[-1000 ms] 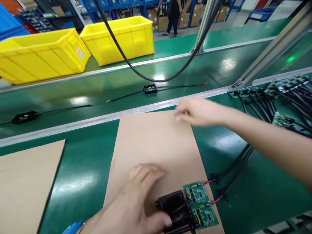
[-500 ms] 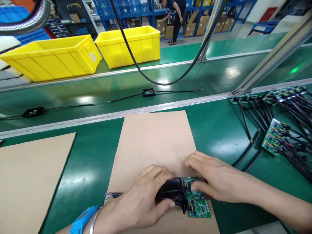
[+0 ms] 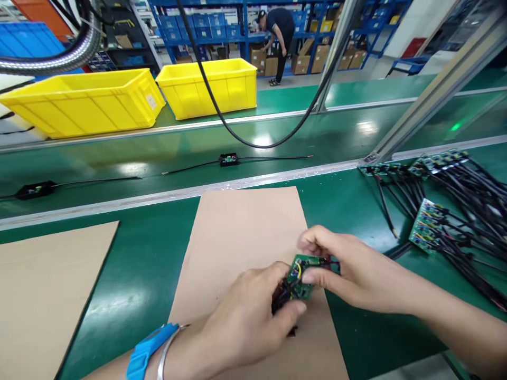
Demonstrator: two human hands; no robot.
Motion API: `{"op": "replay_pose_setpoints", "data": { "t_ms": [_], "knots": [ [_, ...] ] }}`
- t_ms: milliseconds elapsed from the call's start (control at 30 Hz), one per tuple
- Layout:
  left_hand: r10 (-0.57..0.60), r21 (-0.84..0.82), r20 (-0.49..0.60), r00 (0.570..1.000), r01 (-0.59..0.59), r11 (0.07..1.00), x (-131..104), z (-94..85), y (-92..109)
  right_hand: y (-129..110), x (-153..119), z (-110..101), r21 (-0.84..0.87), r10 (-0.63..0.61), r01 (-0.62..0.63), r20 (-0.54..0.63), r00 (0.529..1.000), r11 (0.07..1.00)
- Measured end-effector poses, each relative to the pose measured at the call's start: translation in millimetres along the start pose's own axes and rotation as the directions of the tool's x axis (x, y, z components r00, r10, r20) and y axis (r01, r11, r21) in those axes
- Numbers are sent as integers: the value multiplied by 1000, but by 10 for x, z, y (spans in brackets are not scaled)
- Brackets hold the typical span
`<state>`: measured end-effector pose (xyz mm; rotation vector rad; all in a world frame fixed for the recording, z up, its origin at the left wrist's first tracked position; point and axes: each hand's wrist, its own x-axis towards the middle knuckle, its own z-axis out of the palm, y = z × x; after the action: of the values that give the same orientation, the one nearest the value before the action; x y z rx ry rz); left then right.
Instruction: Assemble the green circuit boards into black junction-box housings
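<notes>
Board (image 3: pixel 306 291): one, green; lower edge and underside hidden by the hands. Black part (image 3: pixel 279 297): one, mostly covered by the left hand (image 3: pixel 251 311); its outline cannot be made out. Fingertips of the right hand (image 3: pixel 354 272): blurred. Left forearm: cut off by the bottom edge.

Materials: board rigid, with small components and a yellow wire; black part dark; cardboard (image 3: pixel 245 227) flat, matt, tan, lying under both hands; table (image 3: pixel 154 258) smooth, glossy green. Wristband (image 3: pixel 147 352) blue; bangle (image 3: pixel 168 354) silver-coloured, both on the left wrist.

Pose: board and black part above the near half of the cardboard, between the hands. Left hand palm down, thumb and fingers closed around the black part to its width. Right hand in from the right, thumb flat on the board's face, fingers curled beyond it, pinching it.
</notes>
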<state>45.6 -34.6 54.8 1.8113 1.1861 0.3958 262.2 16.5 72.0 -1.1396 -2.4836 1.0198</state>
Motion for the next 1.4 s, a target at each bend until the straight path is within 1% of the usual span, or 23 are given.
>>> {"op": "replay_pose_setpoints", "data": {
  "t_ms": [67,133,167,233,267,300,367,433,467,533,567,667,733,800,833,900,967,1033,1100,1200,1300,1367,1400],
  "knots": [
    [-48,25,-80,996,50,998,122,9,-9,-2,83,32,-58,-22,23,17,1000,998],
    [-107,-16,-121,987,106,994,212,31,-48,14,118,91,-152,-87,81,-36,996,985],
    [-159,-95,-93,983,150,984,238,45,-61,24,119,114,-227,-147,122,-94,985,966],
    [-243,-292,34,969,243,925,247,71,-46,47,102,116,-394,-275,181,-197,941,901],
    [-256,-379,106,961,277,883,231,79,-14,58,92,91,-452,-318,194,-215,923,871],
    [-247,-444,174,953,300,844,202,81,32,69,85,53,-471,-328,196,-216,920,860],
    [-193,-492,287,938,317,811,117,62,137,87,85,-32,-370,-250,178,-157,956,912],
    [-137,-443,343,929,289,848,13,14,211,94,101,-67,-187,-115,113,2,993,976],
    [-117,-380,334,935,248,891,-37,-15,224,93,113,-48,-113,-66,77,96,993,991],
    [-92,-208,290,953,157,965,-124,-76,202,87,140,69,-44,-19,30,226,974,999],
    [-95,-132,276,956,135,982,-160,-102,172,84,154,156,-43,-12,23,246,969,999],
    [-212,6,267,940,218,976,-259,-142,45,75,194,435,-106,0,25,231,973,994],
    [-270,94,183,945,257,962,-326,-127,-67,69,232,566,-163,-2,43,244,970,986],
    [-231,206,36,972,219,954,-378,-93,-225,69,298,623,-205,-13,62,235,972,977],
    [-177,256,-43,983,182,949,-387,-76,-323,78,343,623,-221,-13,61,213,977,973],
    [-51,322,-173,984,106,941,-353,-58,-527,118,439,570,-248,6,35,160,987,968],
    [41,338,-219,975,36,940,-275,-64,-671,170,501,471,-255,32,2,131,991,967],
    [71,301,-210,975,-5,954,-211,-86,-704,200,504,360,-191,38,-17,106,994,982],
    [52,224,-198,979,-7,975,-189,-111,-646,207,472,262,-90,34,-27,70,997,996],
    [-21,92,-241,970,45,995,-191,-122,-518,204,434,164,22,26,-27,23,999,999],
    [-89,-14,-299,950,89,996,-174,-94,-445,178,423,135,132,-51,40,77,996,990],
    [-59,7,-384,922,66,998,-144,-72,-436,154,420,131,159,-89,66,142,986,985],
    [-17,47,-447,895,43,998,-125,-65,-440,143,419,126,152,-91,65,171,981,986]
  ]
}}
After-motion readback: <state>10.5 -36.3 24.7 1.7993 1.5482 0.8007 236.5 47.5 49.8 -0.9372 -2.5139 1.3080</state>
